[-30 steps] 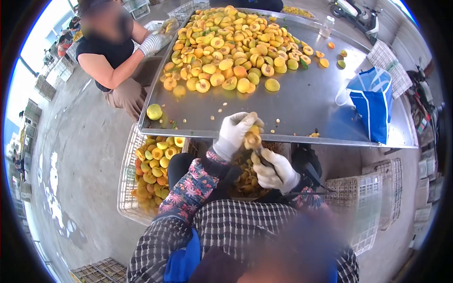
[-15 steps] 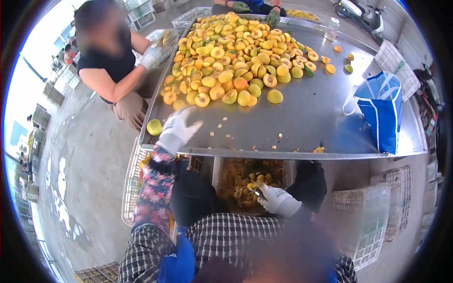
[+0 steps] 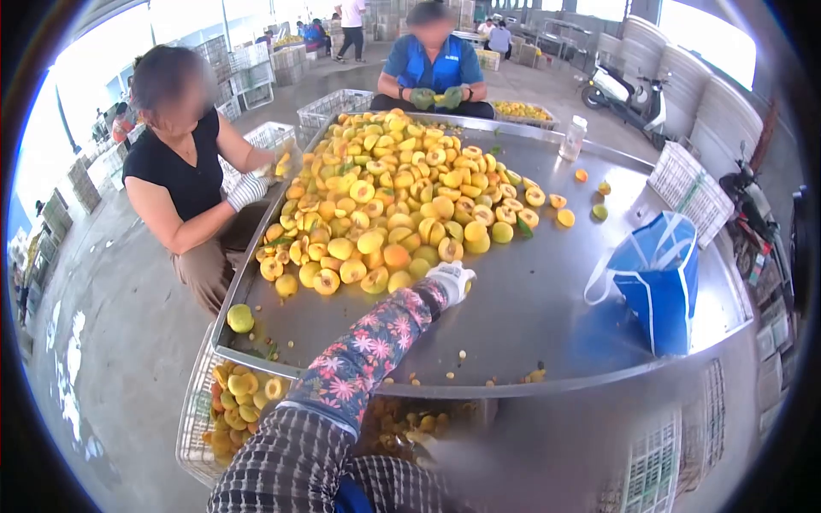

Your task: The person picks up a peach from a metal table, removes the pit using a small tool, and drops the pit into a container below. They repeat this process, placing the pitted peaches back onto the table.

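Note:
My left hand (image 3: 453, 280), in a white glove, reaches across the metal table to the near right edge of a heap of yellow peaches (image 3: 376, 205), many halved with brown hollows showing. Its fingers are curled over a peach at the heap's edge, mostly covered by the glove. Below the table edge, a pale bit of my right hand (image 3: 443, 453) shows beside a large blurred patch; its fingers are hidden. Near it, under the table, a bin (image 3: 483, 415) holds brownish pits and scraps.
A crate of peaches (image 3: 244, 398) stands beneath the left corner. One greenish peach (image 3: 240, 319) lies there. A blue bag (image 3: 654, 286) and a clear bottle (image 3: 573, 138) stand at right. Gloved co-workers sit at left and far side. Stacked crates (image 3: 654, 457) are low right.
The view has tilted up. My left hand has moved from the table's near left to the heap's right edge and closed over a peach. My right hand, earlier holding a small metal tool, is now mostly hidden.

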The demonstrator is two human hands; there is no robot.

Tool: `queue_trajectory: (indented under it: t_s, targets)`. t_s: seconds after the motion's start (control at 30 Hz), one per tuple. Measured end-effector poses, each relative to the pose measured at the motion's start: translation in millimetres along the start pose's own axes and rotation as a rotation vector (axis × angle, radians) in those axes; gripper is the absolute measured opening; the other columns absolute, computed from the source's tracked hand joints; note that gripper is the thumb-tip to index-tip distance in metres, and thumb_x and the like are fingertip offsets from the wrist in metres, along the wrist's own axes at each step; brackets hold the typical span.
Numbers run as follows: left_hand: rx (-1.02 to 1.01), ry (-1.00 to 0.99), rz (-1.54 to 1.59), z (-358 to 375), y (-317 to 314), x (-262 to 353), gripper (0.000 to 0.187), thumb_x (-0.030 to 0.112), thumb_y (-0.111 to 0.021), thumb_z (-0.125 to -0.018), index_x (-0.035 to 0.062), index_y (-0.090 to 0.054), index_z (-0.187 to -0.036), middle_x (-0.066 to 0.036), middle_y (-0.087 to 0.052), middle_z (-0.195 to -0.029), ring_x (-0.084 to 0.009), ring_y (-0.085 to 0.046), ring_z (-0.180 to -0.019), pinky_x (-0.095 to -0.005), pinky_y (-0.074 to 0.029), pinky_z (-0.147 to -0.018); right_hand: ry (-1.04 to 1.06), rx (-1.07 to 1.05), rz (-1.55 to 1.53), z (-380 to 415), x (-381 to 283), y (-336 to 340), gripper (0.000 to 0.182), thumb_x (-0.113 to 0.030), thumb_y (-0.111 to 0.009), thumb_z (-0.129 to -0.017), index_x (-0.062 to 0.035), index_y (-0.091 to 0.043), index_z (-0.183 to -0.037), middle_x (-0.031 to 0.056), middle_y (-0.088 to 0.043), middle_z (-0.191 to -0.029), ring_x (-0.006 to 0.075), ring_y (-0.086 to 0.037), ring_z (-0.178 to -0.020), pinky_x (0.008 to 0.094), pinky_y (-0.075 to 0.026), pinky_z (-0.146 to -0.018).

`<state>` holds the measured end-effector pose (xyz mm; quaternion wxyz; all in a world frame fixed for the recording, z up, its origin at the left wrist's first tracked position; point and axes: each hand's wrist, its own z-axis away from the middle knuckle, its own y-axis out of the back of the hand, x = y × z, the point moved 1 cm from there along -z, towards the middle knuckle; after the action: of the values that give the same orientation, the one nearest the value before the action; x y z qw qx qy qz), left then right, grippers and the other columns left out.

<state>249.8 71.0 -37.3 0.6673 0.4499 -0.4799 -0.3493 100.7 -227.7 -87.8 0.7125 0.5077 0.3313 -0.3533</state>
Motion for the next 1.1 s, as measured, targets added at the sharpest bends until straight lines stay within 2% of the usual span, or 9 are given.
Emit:
queue_trajectory:
  t_s: [0.13,0.2,0.23,0.33,0.5,0.6,0.83,0.93,1.1]
  targets:
    - [0.469,-0.117,0.783,-17.5,44.4,-36.4,0.038,0.026,-0.063,-0.090,0.0083,-0.060,-0.123,-0.008,-0.063,-0.111,-0.0213,-0.061,-0.102,-0.0337,-0.050,-0.089,-0.036,-0.057,0.024,-2.9,5.4,-2.0,0.060,-0.029,-0.056,-0.093,-0.0058,-0.032,-0.143,0.0283,-0.063,-0.096,0.0434,-0.063,-0.089,0.0474,-0.049,-0.078]
    - [0.636,-0.067,1.540,-16.0,91.7,-53.2,0.041,0.023,-0.064,-0.090,0.0056,-0.055,-0.127,-0.004,-0.062,-0.110,-0.0159,-0.058,-0.094,-0.0295,-0.052,-0.081,-0.054,-0.044,0.020,-0.5,-5.4,0.0,0.060,-0.030,-0.057,-0.092,-0.0047,-0.033,-0.141,0.0292,-0.062,-0.100,0.0444,-0.062,-0.092,0.0482,-0.048,-0.080]
    - [0.678,-0.206,1.850,27.9,129.0,-27.8,0.039,0.025,-0.062,-0.091,0.0069,-0.056,-0.125,-0.004,-0.061,-0.114,-0.0151,-0.058,-0.097,-0.0310,-0.052,-0.079,-0.080,-0.010,-0.008,1.8,-12.7,0.3,0.057,-0.029,-0.057,-0.092,-0.0040,-0.036,-0.139,0.0294,-0.062,-0.101,0.0443,-0.062,-0.094,0.0481,-0.049,-0.081]
    - [0.424,-0.316,2.192,84.2,152.8,-30.7,0.038,0.032,-0.055,-0.093,0.0081,-0.054,-0.122,-0.008,-0.060,-0.117,-0.0251,-0.060,-0.106,-0.0410,-0.056,-0.083,-0.089,0.063,-0.024,5.2,-46.3,27.5,0.051,-0.028,-0.058,-0.092,-0.0025,-0.043,-0.134,0.0296,-0.062,-0.103,0.0440,-0.062,-0.097,0.0469,-0.049,-0.083]
    - [0.484,-0.029,2.231,183.5,113.8,-6.9,0.048,0.047,-0.045,-0.098,0.0066,-0.056,-0.120,-0.011,-0.064,-0.111,-0.0291,-0.066,-0.095,-0.0441,-0.057,-0.075,-0.098,0.450,-0.079,2.2,-88.5,55.8,0.041,-0.018,-0.062,-0.090,0.0005,-0.049,-0.126,0.0270,-0.064,-0.098,0.0396,-0.066,-0.093,0.0419,-0.051,-0.078]
    - [0.495,-0.007,2.184,213.0,82.6,-3.6,0.056,0.054,-0.038,-0.101,0.0066,-0.056,-0.124,-0.012,-0.066,-0.109,-0.0262,-0.067,-0.086,-0.0379,-0.056,-0.073,0.129,0.717,0.009,-14.1,-118.6,89.1,0.034,-0.011,-0.061,-0.091,-0.0004,-0.050,-0.121,0.0231,-0.065,-0.091,0.0386,-0.066,-0.084,0.0406,-0.052,-0.070]
    - [0.654,-0.021,1.889,254.1,78.5,23.3,0.053,0.047,-0.033,-0.104,0.0035,-0.052,-0.128,-0.010,-0.063,-0.102,-0.0185,-0.063,-0.082,-0.0299,-0.052,-0.074,0.193,0.865,0.408,-54.4,-175.4,103.2,0.032,-0.020,-0.061,-0.091,-0.0015,-0.050,-0.114,0.0207,-0.064,-0.084,0.0412,-0.064,-0.073,0.0453,-0.051,-0.061]
    - [0.747,-0.028,1.813,269.1,86.9,36.0,0.050,0.044,-0.033,-0.104,0.0023,-0.052,-0.125,-0.009,-0.062,-0.100,-0.0162,-0.061,-0.082,-0.0283,-0.051,-0.075,0.230,0.936,0.485,-63.6,-183.9,93.3,0.027,-0.011,-0.059,-0.091,0.0001,-0.045,-0.112,0.0204,-0.061,-0.078,0.0447,-0.060,-0.070,0.0474,-0.048,-0.059]
    - [0.965,-0.093,1.812,283.7,80.4,47.0,0.047,0.041,-0.036,-0.105,0.0011,-0.055,-0.120,-0.008,-0.062,-0.100,-0.0138,-0.060,-0.082,-0.0268,-0.050,-0.076,0.230,0.838,0.530,-63.7,-187.7,85.3,0.024,-0.013,-0.060,-0.091,-0.0011,-0.043,-0.103,0.0226,-0.061,-0.076,0.0452,-0.060,-0.069,0.0495,-0.047,-0.057]
